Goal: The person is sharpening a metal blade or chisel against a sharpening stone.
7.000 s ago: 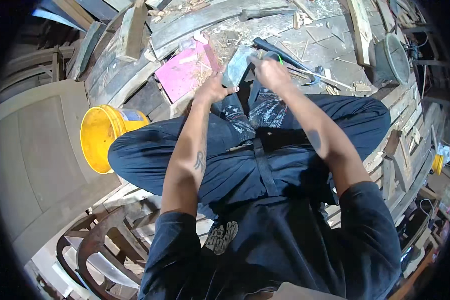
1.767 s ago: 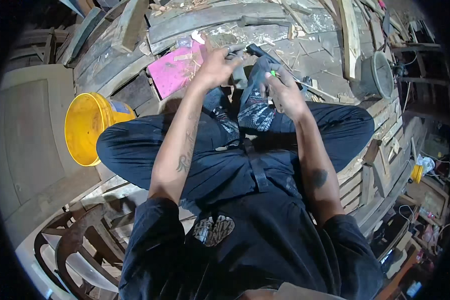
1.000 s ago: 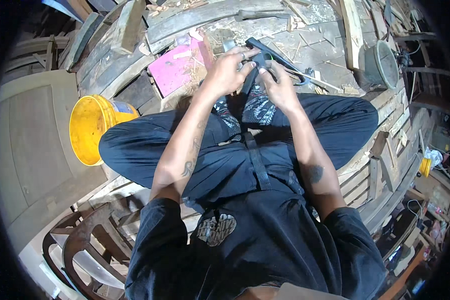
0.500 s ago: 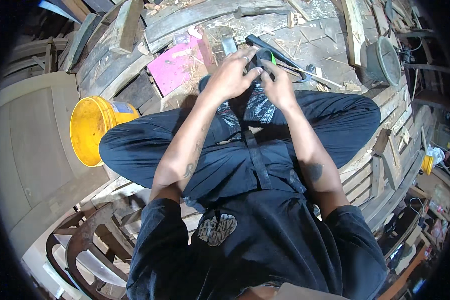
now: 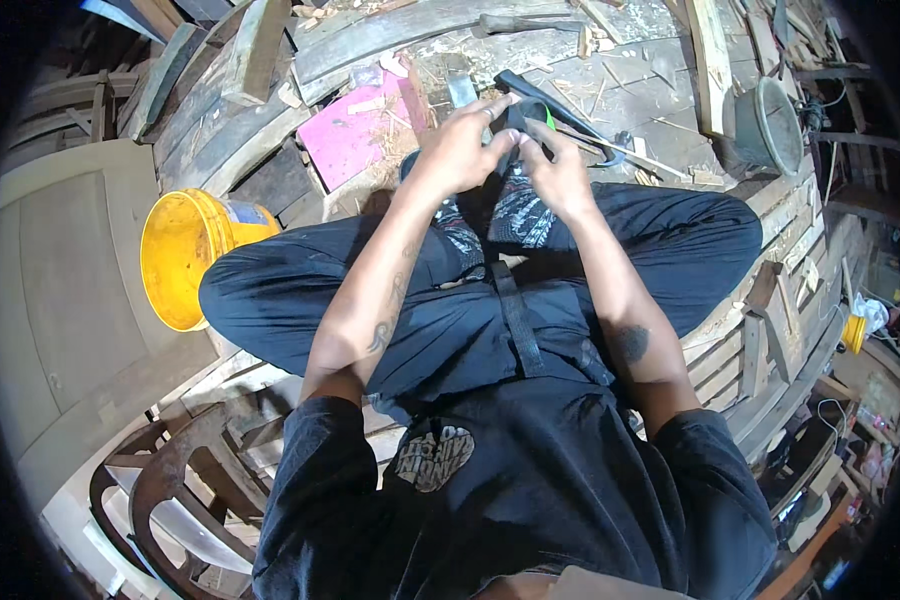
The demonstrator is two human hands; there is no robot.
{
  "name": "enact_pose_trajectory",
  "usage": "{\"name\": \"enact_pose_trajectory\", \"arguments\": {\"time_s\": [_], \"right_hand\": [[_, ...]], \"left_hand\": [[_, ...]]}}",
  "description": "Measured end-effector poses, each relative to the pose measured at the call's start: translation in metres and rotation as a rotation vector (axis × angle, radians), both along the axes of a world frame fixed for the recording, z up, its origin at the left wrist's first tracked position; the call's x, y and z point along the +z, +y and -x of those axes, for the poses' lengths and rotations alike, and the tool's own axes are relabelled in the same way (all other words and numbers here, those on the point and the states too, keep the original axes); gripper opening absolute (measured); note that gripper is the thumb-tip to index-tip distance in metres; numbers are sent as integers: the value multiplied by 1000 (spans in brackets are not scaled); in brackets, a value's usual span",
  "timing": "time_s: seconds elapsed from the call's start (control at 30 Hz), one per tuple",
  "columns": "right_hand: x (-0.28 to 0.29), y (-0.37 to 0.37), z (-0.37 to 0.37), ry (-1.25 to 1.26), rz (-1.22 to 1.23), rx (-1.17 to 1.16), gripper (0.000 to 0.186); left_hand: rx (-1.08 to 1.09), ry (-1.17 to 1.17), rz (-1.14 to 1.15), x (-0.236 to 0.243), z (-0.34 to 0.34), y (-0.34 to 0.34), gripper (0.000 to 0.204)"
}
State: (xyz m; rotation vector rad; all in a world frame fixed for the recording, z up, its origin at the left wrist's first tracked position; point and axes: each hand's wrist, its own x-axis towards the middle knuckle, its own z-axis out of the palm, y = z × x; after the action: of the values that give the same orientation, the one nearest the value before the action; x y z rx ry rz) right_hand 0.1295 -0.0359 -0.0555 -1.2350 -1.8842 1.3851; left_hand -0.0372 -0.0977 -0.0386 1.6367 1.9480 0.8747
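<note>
Both hands meet in front of my crossed legs, around a dark, flat piece (image 5: 518,117) whose kind I cannot make out. My left hand (image 5: 458,148) holds it from the left, thumb and fingers closing on its edge. From the other side my right hand (image 5: 558,172) pinches at it, the fingertips close to the left thumb. A bright green edge (image 5: 551,119) shows just beyond the right fingers. Right behind the hands lies a black-handled tool (image 5: 570,110), its head partly hidden among sticks. Patterned dark socks (image 5: 522,213) show below the hands.
A pink sheet (image 5: 345,140) lies left of the hands among wood shavings. A yellow bucket (image 5: 160,262) stands by my left knee, a grey bucket (image 5: 770,125) at the far right. Beyond lie a wooden-handled tool (image 5: 530,22) and timber pieces (image 5: 255,55). A wood panel (image 5: 60,290) leans left.
Both hands stay almost in place on the dark piece. The right fingers have shifted slightly, and less of the green edge shows. The buckets and tools lie as before.
</note>
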Motion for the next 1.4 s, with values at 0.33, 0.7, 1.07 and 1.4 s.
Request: {"name": "enact_pose_trajectory", "arguments": {"time_s": [0.33, 0.7, 1.07, 1.4], "right_hand": [[42, -3, 0, 329, 540, 171, 30], [38, -3, -2, 490, 770, 318, 56], [34, -1, -1, 428, 675, 125, 42], [31, -3, 1, 248, 475, 228, 47]], "left_hand": [[-6, -641, 51, 28, 28, -3, 38], [-9, -686, 24, 36, 19, -2, 21], [25, -122, -414, 17, 3, 7, 28], [43, -733, -58, 32, 15, 4, 21]]}}
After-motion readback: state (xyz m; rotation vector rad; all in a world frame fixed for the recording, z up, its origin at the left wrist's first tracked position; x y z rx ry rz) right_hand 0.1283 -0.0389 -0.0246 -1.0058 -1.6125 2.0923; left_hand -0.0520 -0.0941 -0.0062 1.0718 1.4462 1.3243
